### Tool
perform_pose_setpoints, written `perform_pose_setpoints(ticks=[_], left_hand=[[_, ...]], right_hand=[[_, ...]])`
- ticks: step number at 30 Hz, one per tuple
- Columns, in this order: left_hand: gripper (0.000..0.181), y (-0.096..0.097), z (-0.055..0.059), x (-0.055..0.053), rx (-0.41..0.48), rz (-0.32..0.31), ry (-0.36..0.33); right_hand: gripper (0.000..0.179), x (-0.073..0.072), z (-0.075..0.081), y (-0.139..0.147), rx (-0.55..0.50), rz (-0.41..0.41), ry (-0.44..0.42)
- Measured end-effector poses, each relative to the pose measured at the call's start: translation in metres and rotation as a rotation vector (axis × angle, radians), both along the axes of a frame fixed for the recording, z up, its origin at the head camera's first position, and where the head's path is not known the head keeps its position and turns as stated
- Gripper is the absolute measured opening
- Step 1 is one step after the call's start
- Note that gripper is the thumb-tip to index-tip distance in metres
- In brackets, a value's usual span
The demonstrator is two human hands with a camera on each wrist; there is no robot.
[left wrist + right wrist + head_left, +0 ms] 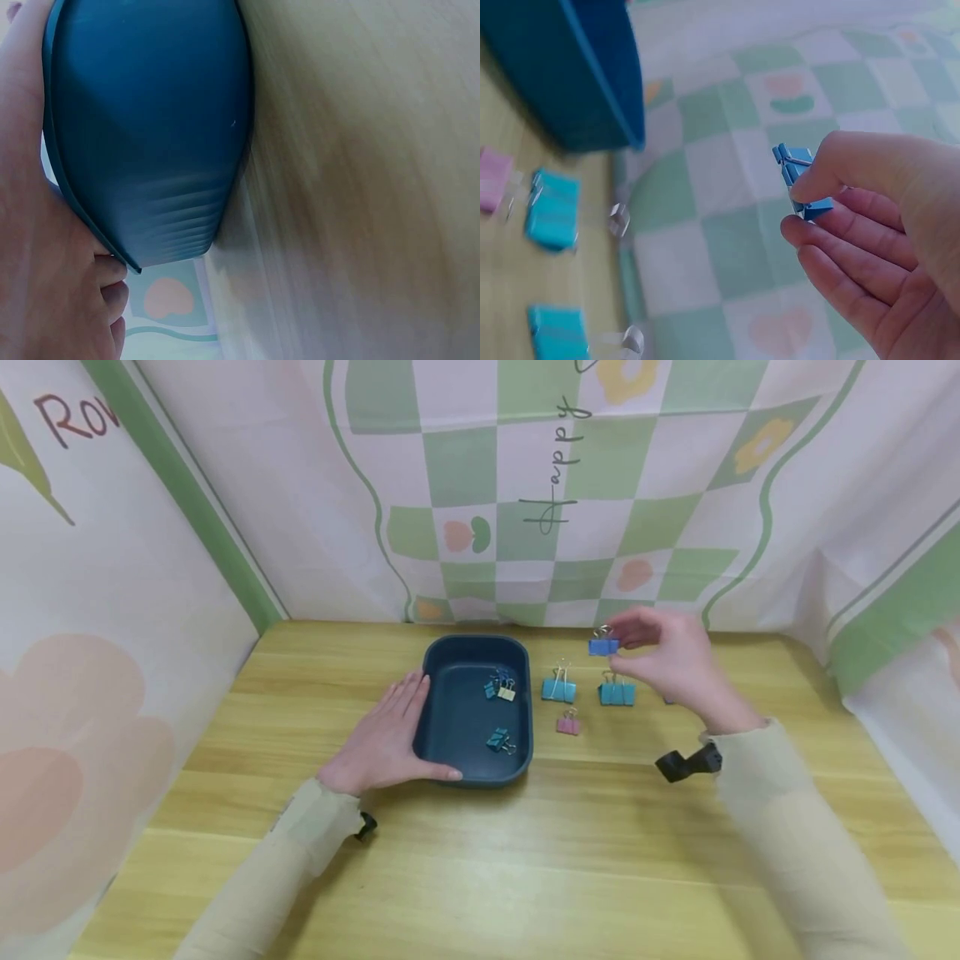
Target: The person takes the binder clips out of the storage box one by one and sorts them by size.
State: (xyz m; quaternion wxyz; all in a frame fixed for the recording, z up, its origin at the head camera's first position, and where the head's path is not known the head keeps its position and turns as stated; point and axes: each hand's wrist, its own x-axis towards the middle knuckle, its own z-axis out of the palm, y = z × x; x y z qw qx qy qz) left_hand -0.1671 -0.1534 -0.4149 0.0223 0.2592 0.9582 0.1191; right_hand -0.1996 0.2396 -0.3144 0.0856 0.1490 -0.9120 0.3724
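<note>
My right hand (671, 656) pinches a blue binder clip (603, 647) between thumb and fingers, above the table's far part. In the right wrist view, that clip (799, 180) has its side towards the camera. Against the left side of a dark blue tray (450, 760) lies my left hand (386, 739), fingers extended along the rim and thumb at the near edge. Inside the tray are a pale yellow binder clip (507, 692) bunched with blue ones, and a teal binder clip (497, 740) nearer me. The left wrist view shows the tray's outer wall (150, 120).
Right of the tray stand two larger turquoise binder clips, one (558, 691) closer to it and another (617, 695) farther right. A pink binder clip (567, 726) lies nearer me. Something small is mostly hidden under my right hand. A patterned curtain (525, 535) hangs behind the table.
</note>
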Motion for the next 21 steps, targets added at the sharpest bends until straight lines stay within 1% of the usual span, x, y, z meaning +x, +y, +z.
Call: perform_pose_setpoints(ticks=[3,6,9,13,18,21], left_hand=[[0.145,0.000,-0.001,0.000,-0.002,0.000,0.005],[0.145,0.000,-0.001,-0.001,-0.001,-0.001,0.008],[0.145,0.000,-0.001,-0.001,-0.005,-0.001,0.011],[0.146,0.000,-0.002,-0.001,-0.013,0.004,0.008],[0.146,0.001,-0.001,-0.001,-0.021,0.010,-0.001],[0.146,0.001,-0.001,-0.001,-0.023,0.012,-0.007]], right_hand=[[0.036,0.002,-0.009,0.015,0.012,-0.026,-0.024],[0.037,0.004,-0.022,0.029,0.035,-0.036,-0.082],[0.040,0.006,-0.039,0.042,0.058,-0.005,-0.143],[0.043,0.008,-0.064,0.054,0.059,0.046,-0.199],[0.045,0.011,-0.092,0.064,0.080,0.042,-0.272],[0.047,0.014,-0.102,0.066,0.090,0.054,-0.285]])
